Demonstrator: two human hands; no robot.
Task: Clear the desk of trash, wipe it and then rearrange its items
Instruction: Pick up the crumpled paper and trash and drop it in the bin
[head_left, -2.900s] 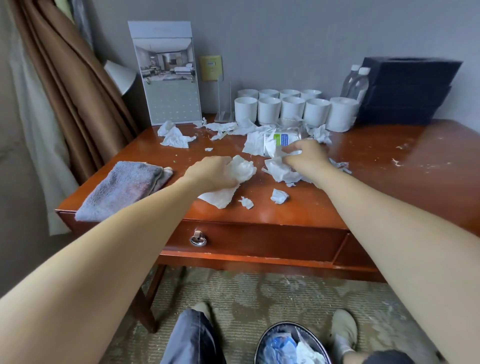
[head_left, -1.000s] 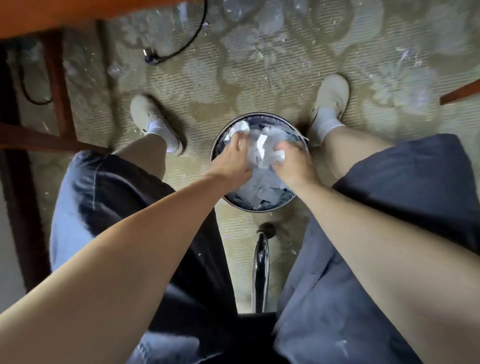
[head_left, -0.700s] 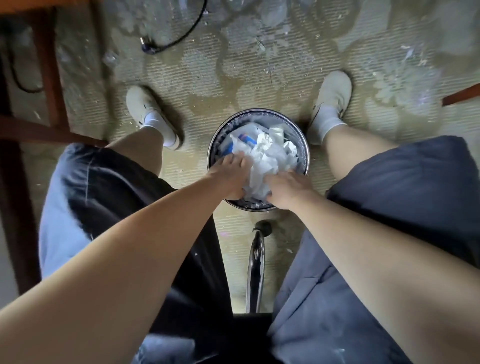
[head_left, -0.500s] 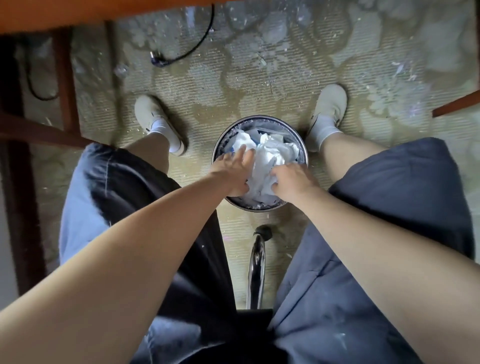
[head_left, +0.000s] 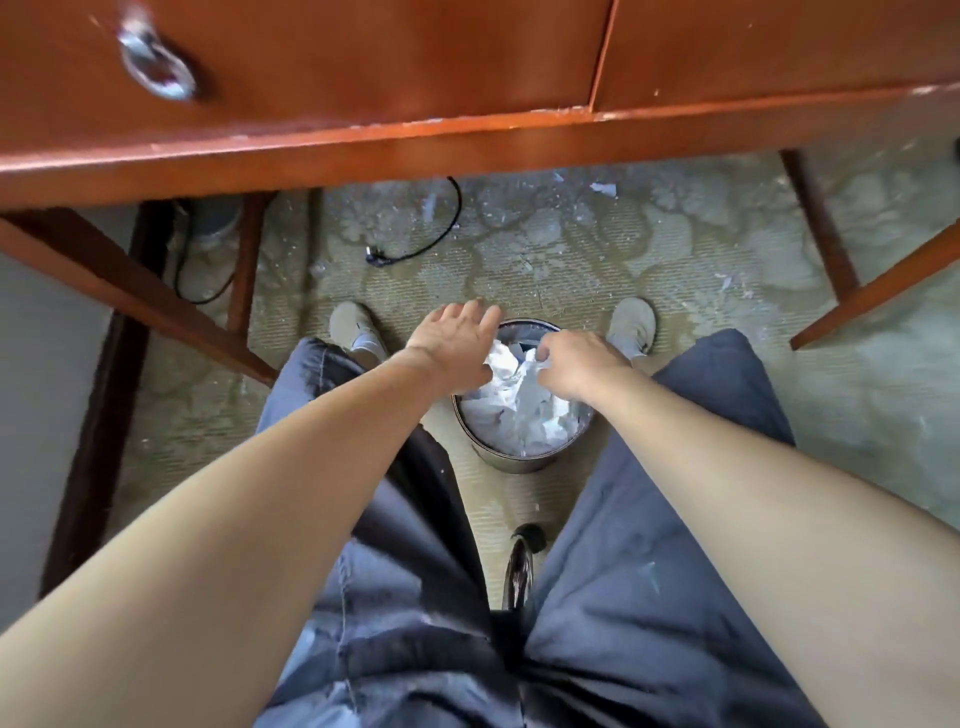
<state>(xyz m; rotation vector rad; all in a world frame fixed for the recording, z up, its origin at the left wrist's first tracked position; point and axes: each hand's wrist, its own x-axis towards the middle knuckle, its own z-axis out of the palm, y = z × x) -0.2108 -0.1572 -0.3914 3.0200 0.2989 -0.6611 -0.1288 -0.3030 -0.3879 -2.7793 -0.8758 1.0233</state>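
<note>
Looking down from my seat, the desk (head_left: 363, 140) spans the far edge of the view. Only its front rail, two drawer fronts and its legs are visible; the desktop is out of view. The patterned carpet (head_left: 857, 395) covers the floor beneath it. My dark blue shorts (head_left: 649, 597) fill the near part of the view, with both bare forearms extending over them toward the far side.

The round waste bin (head_left: 511, 460) stands upright on the carpet between my feet. Crumpled white paper (head_left: 519, 410) fills it up to the rim.

My left hand (head_left: 452, 348) is above the left far edge of the bin, palm down, fingers straight and slightly spread, holding nothing. My right hand (head_left: 582, 364) is above the right side of the bin with its fingers (head_left: 543, 356) curled downward, the tips at the top of the paper. I cannot tell whether they pinch the paper or only touch it.

My left shoe (head_left: 353, 327) and right shoe (head_left: 631, 322) sit on either side of the bin's far edge. A chrome chair leg (head_left: 519, 571) shows between my knees. A metal drawer pull (head_left: 156, 70), blurred, is on the left drawer front. A black cable (head_left: 436, 239) lies on the carpet under the desk. Small paper scraps (head_left: 602, 188) are scattered on the far carpet.
</note>
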